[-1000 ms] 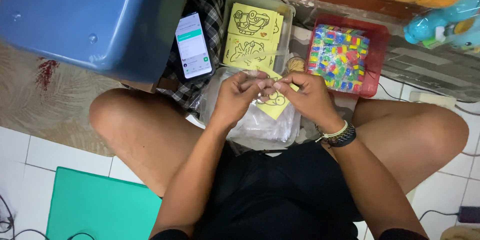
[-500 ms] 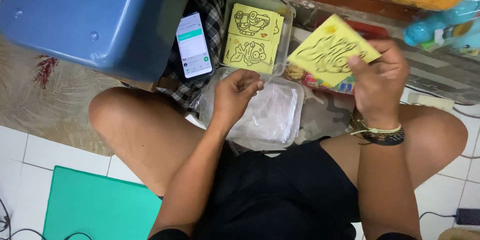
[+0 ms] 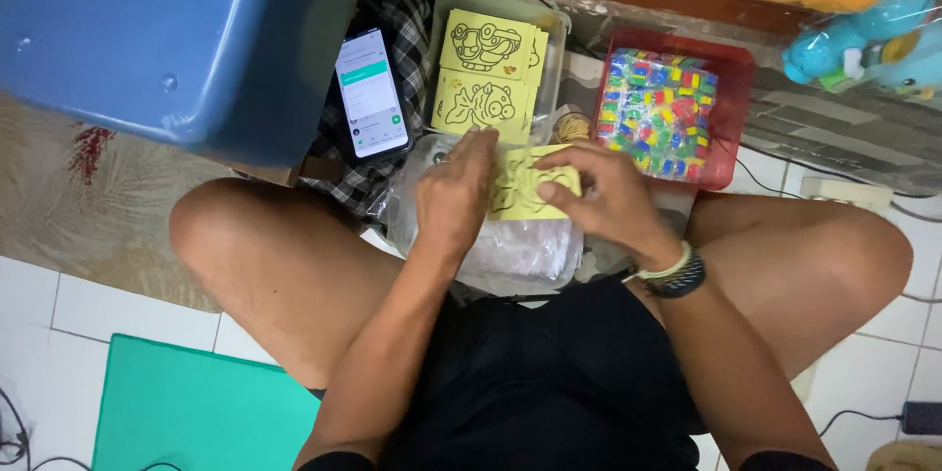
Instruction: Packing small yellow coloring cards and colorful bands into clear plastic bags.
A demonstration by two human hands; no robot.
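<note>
Where it was raised, the yellow card (image 3: pixel 530 188) now lies between both hands.

One head-worn camera looks steeply down, close over the lap and floor

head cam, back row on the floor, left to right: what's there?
Blue plastic bin → smartphone → clear tray of yellow picture cards → red tray of coloured packets → plush toys in plastic.

right hand (image 3: pixel 613 201) lowered yellow card (image 3: pixel 525 186) back over plastic bag (image 3: pixel 520 250); left hand (image 3: pixel 453 198) now touching card.
</note>
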